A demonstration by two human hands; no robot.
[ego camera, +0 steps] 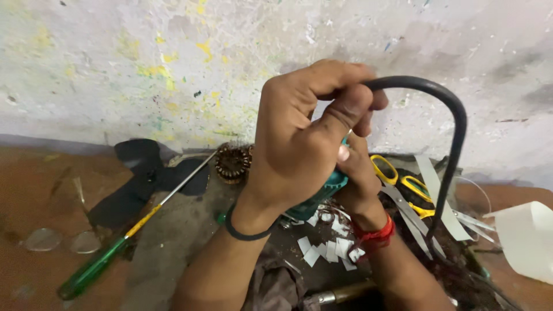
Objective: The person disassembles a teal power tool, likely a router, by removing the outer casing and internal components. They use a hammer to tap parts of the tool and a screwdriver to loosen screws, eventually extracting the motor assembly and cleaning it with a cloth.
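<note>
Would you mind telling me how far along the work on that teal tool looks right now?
Done: paper strips lie cut beside the scissors. In hand: the left hand bends the black cable while the right hand steadies the teal tool. Left: the copper coil and screwdriver lie untouched.

We look down from our head, very near our two hands [322,155], facing the far wall [144,63]. We have one view only.
</note>
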